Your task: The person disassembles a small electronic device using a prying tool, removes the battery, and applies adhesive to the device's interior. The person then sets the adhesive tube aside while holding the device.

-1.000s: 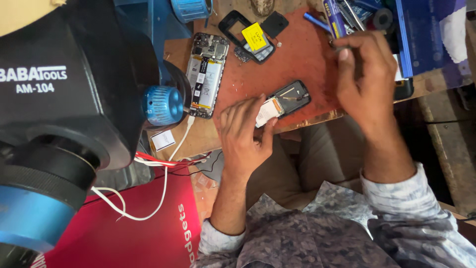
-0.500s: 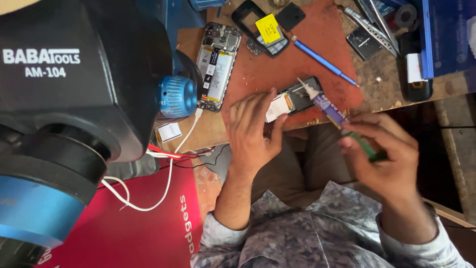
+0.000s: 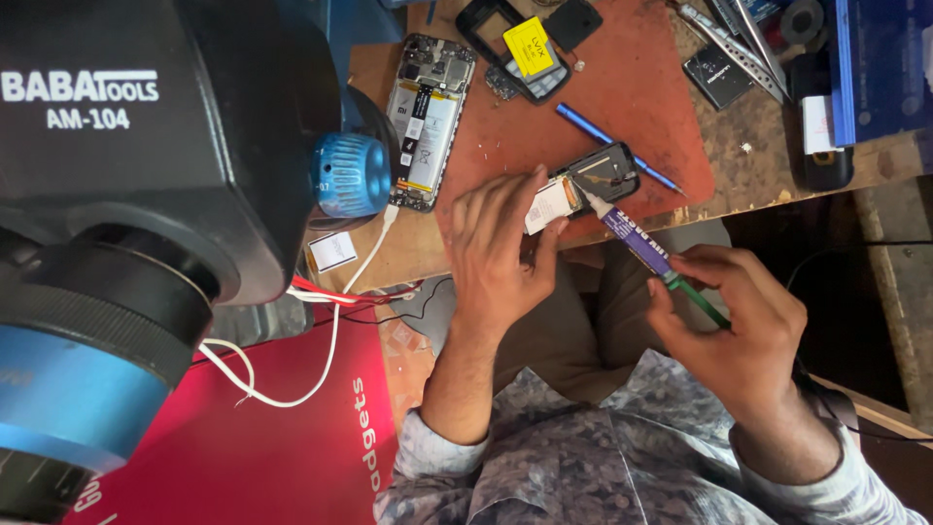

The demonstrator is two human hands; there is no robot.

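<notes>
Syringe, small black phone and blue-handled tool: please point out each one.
syringe [image 3: 637, 241], head view, on its purple-labelled barrel.
small black phone [image 3: 607, 175], head view, on its open back.
blue-handled tool [image 3: 585, 124], head view, on its blue handle.

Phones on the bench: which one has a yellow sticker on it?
The dark phone at the mat's top edge; the opened one and the held one have none.

Single view, camera on person's head, looking steeply down over own arms at bench edge. Close range: both hands fill centre. Microscope head [image 3: 117, 194] looms large at left, very near lens. Red mat [image 3: 622, 107] on bench at top, lap below.
</notes>
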